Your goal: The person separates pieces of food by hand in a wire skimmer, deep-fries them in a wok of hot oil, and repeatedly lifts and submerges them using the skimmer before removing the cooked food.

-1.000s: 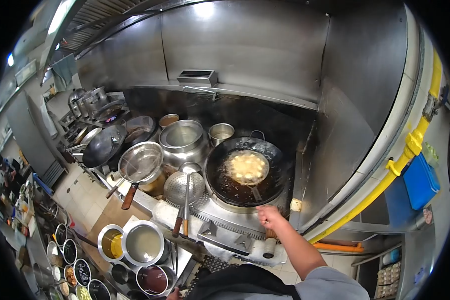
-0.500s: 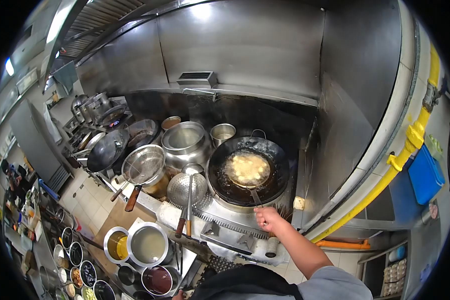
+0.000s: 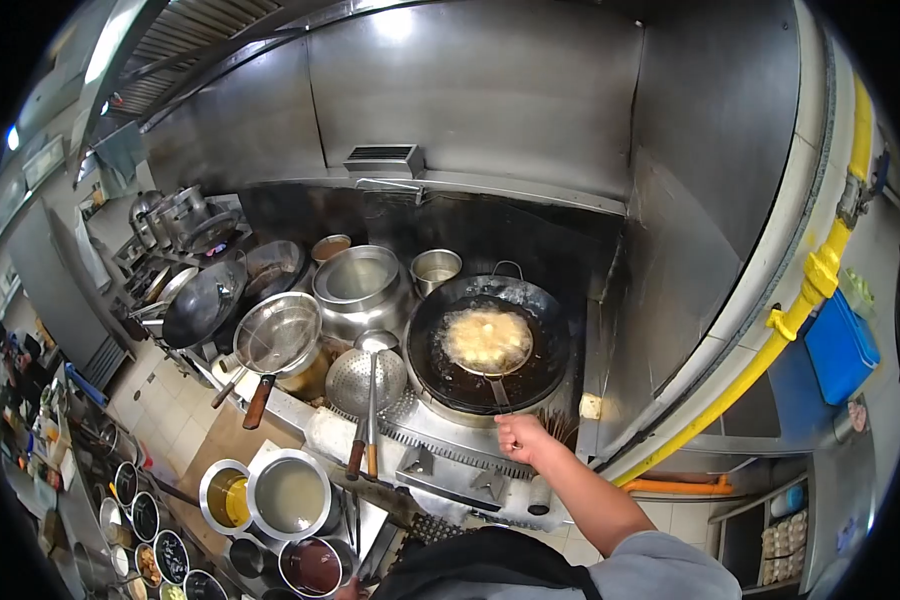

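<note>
1. The right hand (image 3: 522, 438), a little below and right of the frame's centre, is closed in a fist around the end of a strainer's handle.
2. That strainer (image 3: 499, 393) reaches up from the fist into a black wok (image 3: 550, 350), right of the centre of the frame; its round head lies inside the wok, beneath the food.
3. Pale yellow food pieces (image 3: 487, 338) sit in the middle of the wok, ringed by foamy bubbles (the froth blurs their separate shapes).
4. The left hand (image 3: 351, 590) shows only as a sliver at the bottom edge, left of centre, near a pot of dark red liquid (image 3: 283, 570); I cannot tell whether it grips anything.
5. Just left of the wok, a perforated skimmer (image 3: 365, 385) lies flat, with a ladle (image 3: 377, 341) across it; their wooden handles point down the frame, side by side.
6. Further left, a mesh strainer (image 3: 279, 333) with a brown handle rests over a metal pot.
7. Behind the skimmer, a large steel pot (image 3: 361, 312) stands beside a smaller pot (image 3: 436, 283), near the wok's upper left.
8. Lower left, a pot of cloudy liquid (image 3: 253, 490) stands against a container of yellow liquid (image 3: 206, 497).
9. A yellow pipe (image 3: 818, 278) curves down the right side, with a blue container (image 3: 838, 350) beside it.
</note>
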Tool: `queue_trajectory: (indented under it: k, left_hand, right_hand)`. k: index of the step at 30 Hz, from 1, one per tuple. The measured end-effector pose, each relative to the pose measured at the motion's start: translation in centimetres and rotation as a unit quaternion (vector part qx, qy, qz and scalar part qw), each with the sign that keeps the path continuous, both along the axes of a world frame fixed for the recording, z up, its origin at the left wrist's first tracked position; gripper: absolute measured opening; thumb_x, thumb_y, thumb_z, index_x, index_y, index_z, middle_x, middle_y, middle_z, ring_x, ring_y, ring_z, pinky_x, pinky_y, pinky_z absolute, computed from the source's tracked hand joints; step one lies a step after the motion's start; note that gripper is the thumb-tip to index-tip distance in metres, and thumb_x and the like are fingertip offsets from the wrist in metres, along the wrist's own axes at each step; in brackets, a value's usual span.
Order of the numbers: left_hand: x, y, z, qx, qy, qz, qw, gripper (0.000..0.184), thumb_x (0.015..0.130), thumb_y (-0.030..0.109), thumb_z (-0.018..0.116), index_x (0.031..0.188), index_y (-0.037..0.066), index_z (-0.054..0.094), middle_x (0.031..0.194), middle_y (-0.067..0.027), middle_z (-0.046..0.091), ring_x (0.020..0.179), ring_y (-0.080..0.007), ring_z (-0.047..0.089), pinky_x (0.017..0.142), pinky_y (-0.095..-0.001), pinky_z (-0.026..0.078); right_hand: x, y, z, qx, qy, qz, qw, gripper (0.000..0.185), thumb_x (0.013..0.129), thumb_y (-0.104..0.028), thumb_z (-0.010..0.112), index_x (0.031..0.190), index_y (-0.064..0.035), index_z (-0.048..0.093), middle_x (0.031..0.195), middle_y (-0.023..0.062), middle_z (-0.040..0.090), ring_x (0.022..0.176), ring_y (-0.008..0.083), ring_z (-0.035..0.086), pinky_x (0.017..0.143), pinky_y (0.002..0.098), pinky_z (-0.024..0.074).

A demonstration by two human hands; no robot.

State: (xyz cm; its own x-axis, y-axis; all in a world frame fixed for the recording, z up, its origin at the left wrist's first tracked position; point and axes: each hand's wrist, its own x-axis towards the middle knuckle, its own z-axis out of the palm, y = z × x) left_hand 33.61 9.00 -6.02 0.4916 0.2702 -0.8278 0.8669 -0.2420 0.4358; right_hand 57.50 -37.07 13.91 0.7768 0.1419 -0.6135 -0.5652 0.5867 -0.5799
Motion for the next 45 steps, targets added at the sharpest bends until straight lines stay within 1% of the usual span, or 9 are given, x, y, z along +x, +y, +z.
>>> queue_trajectory:
  k: [4,8,14,16,20,26,29,40,45]
  left_hand:
    - [-0.1,0.3,0.2,0.000,0.005,0.003,1.000,0.060,0.094,0.054,0.036,0.104,0.002,0.065,0.096,-0.0184,0.066,0.096,-0.0273,0.061,0.082,-0.0362,0.045]
    - [0.2,0.4,0.3,-0.001,0.007,0.008,1.000,0.060,0.094,0.054,0.036,0.104,0.002,0.065,0.096,-0.0182,0.066,0.096,-0.0271,0.061,0.082,-0.0362,0.045]
    - [-0.2,0.7,0.4,-0.001,0.012,0.015,1.000,0.059,0.094,0.054,0.037,0.104,0.002,0.065,0.096,-0.0180,0.067,0.096,-0.0268,0.061,0.082,-0.0361,0.045]
    - [-0.1,0.7,0.6,-0.002,0.010,0.018,1.000,0.059,0.094,0.054,0.037,0.104,0.002,0.065,0.096,-0.0179,0.067,0.096,-0.0268,0.061,0.081,-0.0360,0.045]
    - [-0.5,0.8,1.1,-0.002,0.010,0.027,1.000,0.059,0.094,0.053,0.037,0.104,0.002,0.065,0.096,-0.0177,0.067,0.096,-0.0266,0.061,0.081,-0.0359,0.045]
    - [-0.7,0.6,1.4,-0.004,0.013,0.032,0.999,0.059,0.094,0.053,0.038,0.104,0.002,0.065,0.096,-0.0175,0.067,0.096,-0.0263,0.061,0.081,-0.0358,0.045]
    - [-0.6,0.6,1.5,-0.003,0.015,0.029,0.999,0.058,0.094,0.053,0.038,0.104,0.002,0.065,0.096,-0.0174,0.067,0.096,-0.0262,0.061,0.081,-0.0358,0.045]
    - [0.1,0.0,1.5,-0.009,0.017,0.033,0.999,0.057,0.093,0.052,0.040,0.104,0.002,0.065,0.096,-0.0170,0.067,0.096,-0.0257,0.061,0.081,-0.0356,0.045]
    - [0.1,0.1,1.6,-0.008,0.020,0.033,0.999,0.057,0.093,0.052,0.040,0.104,0.002,0.065,0.096,-0.0168,0.067,0.096,-0.0255,0.061,0.081,-0.0355,0.045]
  right_hand:
    - [1.5,-1.9,-0.6,0.006,-0.015,0.023,1.000,0.016,0.092,-0.012,0.049,0.077,-0.0142,0.042,0.051,-0.0068,0.032,0.038,0.0075,0.029,0.037,0.0267,0.0250]
    - [0.5,0.1,0.6,-0.096,-0.037,-0.015,0.995,0.017,0.091,-0.012,0.051,0.077,-0.0151,0.043,0.051,-0.0061,0.032,0.039,0.0080,0.029,0.037,0.0256,0.0240]
    - [1.6,-3.4,-2.3,-0.005,-0.041,-0.028,0.999,0.016,0.091,-0.010,0.052,0.077,-0.0145,0.044,0.051,-0.0060,0.033,0.039,0.0082,0.030,0.036,0.0259,0.0239]
    - [0.8,-1.3,-0.8,-0.076,-0.045,-0.029,0.996,0.016,0.091,-0.010,0.051,0.077,-0.0134,0.044,0.050,-0.0060,0.032,0.038,0.0090,0.032,0.035,0.0269,0.0251]
    - [0.6,-0.4,1.3,-0.032,-0.036,-0.012,0.999,0.021,0.091,-0.012,0.052,0.073,-0.0150,0.043,0.049,-0.0077,0.030,0.035,0.0063,0.026,0.033,0.0241,0.0218]
    - [-0.3,0.4,2.1,-0.136,-0.029,-0.013,0.990,0.016,0.089,-0.011,0.056,0.084,-0.0149,0.040,0.053,-0.0019,0.037,0.040,0.0121,0.035,0.038,0.0272,0.0276]
    - [0.8,-1.9,-1.0,-0.125,-0.043,-0.054,0.990,0.014,0.089,-0.011,0.055,0.082,-0.0159,0.044,0.053,-0.0027,0.039,0.038,0.0107,0.035,0.034,0.0272,0.0246]
    - [-1.5,-3.4,1.4,-0.226,-0.079,-0.047,0.970,0.012,0.088,-0.010,0.053,0.087,-0.0129,0.042,0.055,0.0006,0.040,0.037,0.0129,0.035,0.032,0.0292,0.0266]
    - [-1.2,-5.1,1.1,-0.185,-0.070,-0.093,0.976,0.013,0.086,-0.009,0.054,0.088,-0.0137,0.042,0.056,0.0002,0.041,0.037,0.0125,0.035,0.033,0.0283,0.0259]
